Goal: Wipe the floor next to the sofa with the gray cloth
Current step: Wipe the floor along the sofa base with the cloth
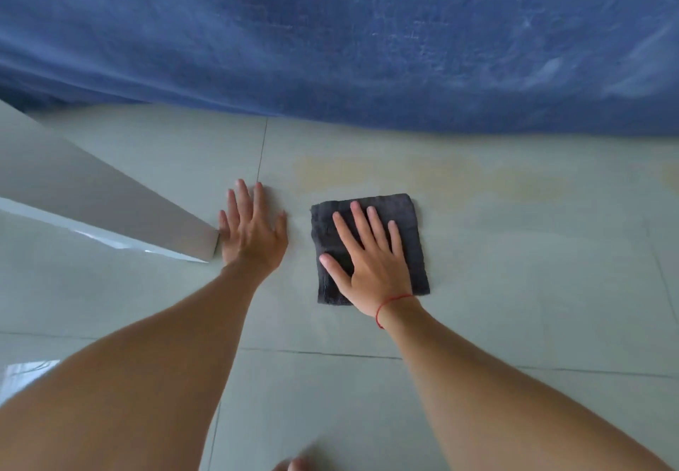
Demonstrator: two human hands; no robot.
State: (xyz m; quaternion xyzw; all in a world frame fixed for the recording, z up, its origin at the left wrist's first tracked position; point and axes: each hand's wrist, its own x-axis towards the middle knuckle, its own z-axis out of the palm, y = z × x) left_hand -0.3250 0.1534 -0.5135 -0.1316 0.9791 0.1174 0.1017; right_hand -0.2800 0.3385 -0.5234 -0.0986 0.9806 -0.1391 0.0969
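One head-worn wide-angle view looks steeply down and forward, close to the tiled floor point(514, 287). Both forearms enter from six o'clock and reach toward twelve. The blue sofa point(367, 37) fills the frame's top, bowed by the lens. A pale slanted panel point(92, 198) cuts in at nine o'clock.

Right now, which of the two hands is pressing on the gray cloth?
The right hand, the one with a red string at its wrist, lies flat with spread fingers on the gray cloth. The left hand rests on the bare floor beside it.
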